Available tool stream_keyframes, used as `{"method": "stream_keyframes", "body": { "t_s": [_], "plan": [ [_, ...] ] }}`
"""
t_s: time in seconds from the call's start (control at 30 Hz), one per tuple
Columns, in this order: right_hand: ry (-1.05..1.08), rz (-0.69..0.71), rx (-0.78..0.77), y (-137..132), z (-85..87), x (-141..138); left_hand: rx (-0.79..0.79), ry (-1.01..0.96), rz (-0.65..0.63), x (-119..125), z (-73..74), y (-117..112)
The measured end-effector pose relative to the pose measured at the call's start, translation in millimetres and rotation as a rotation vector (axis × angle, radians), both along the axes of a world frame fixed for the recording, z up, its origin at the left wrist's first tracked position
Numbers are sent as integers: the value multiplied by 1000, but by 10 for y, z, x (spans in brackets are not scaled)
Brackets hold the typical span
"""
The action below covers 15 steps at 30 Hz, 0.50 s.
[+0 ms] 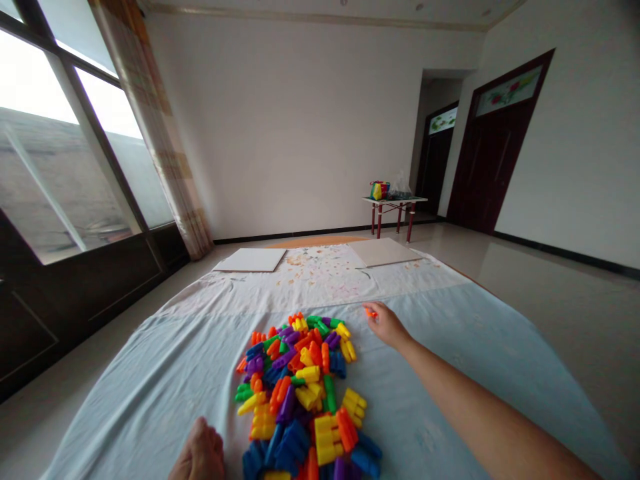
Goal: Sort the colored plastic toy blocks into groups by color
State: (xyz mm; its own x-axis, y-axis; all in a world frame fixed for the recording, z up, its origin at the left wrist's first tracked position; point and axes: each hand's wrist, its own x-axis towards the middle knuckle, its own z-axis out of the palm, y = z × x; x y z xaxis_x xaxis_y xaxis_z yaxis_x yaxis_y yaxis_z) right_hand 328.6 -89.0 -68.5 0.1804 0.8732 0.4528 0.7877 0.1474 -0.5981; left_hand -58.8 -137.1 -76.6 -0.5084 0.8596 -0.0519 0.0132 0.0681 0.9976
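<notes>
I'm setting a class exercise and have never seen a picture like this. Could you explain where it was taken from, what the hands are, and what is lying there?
This is one picture from a camera worn on a person's head, looking forward and down, so the hands are that person's own. The right hand pinches what looks like a small orange plastic block. The left hand is only partly in view at the bottom edge, beside a heap of multicoloured plastic building blocks. The heap lies on a pale blue cloth, and two pale square boards lie further away.
</notes>
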Motion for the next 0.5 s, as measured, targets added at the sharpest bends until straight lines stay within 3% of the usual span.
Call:
{"method": "stream_keyframes", "body": {
  "t_s": [0.13,0.27,0.37,0.5],
  "plan": [
    [71,315,8,-264,119,-638,-29,21,-4,17,34,-30],
    [107,399,-43,-378,178,-1084,-19,43,-6,29,81,-80],
    [151,421,-85,-409,198,-1137,7,36,-2,49,105,-99],
    [368,410,-186,-519,216,-931,41,30,-17,55,105,-95]
  ]
}}
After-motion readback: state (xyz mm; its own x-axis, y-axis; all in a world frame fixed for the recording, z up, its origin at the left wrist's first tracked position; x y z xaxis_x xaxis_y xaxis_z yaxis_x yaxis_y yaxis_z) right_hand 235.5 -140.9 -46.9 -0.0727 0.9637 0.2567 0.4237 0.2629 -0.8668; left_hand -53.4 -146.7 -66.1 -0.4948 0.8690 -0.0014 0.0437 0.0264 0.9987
